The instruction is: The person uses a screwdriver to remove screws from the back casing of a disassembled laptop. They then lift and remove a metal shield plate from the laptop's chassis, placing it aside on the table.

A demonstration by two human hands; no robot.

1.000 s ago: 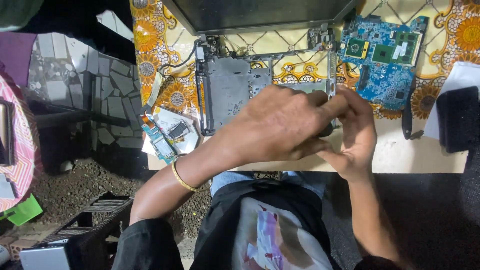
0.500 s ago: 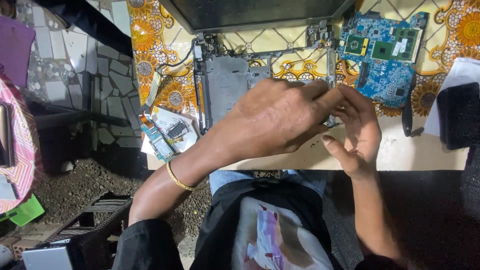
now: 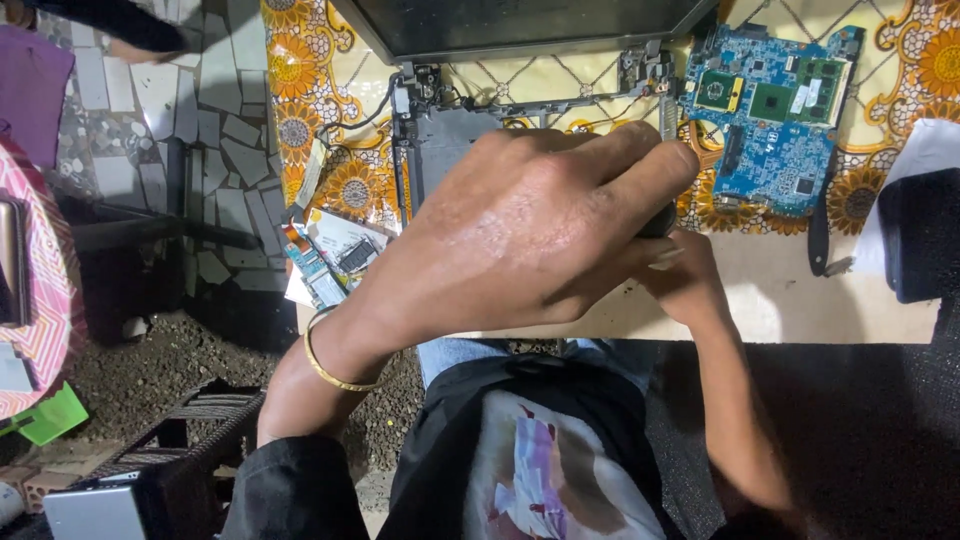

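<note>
An opened black laptop chassis [image 3: 440,140] lies on a flower-patterned cloth [image 3: 320,120], its dark screen [image 3: 520,25] tilted back at the top edge. My left hand [image 3: 540,230], with a gold bangle on the wrist, reaches across the chassis. Its fingers curl over the right front corner and press a dark part there. My right hand [image 3: 690,285] sits just below that corner and is mostly hidden under the left; only a thumb tip shows. A blue circuit board [image 3: 770,110] lies flat to the right of the chassis.
Small cards and loose parts [image 3: 335,255] are piled at the table's left front corner. A thin black tool [image 3: 818,230], a white sheet [image 3: 930,150] and a black pouch [image 3: 920,235] lie at the right. A black crate [image 3: 200,420] stands on the gravel floor to my left.
My left hand slid right along the chassis to its right corner. My right hand, open beside it before, has tucked in under the left hand's fingers.
</note>
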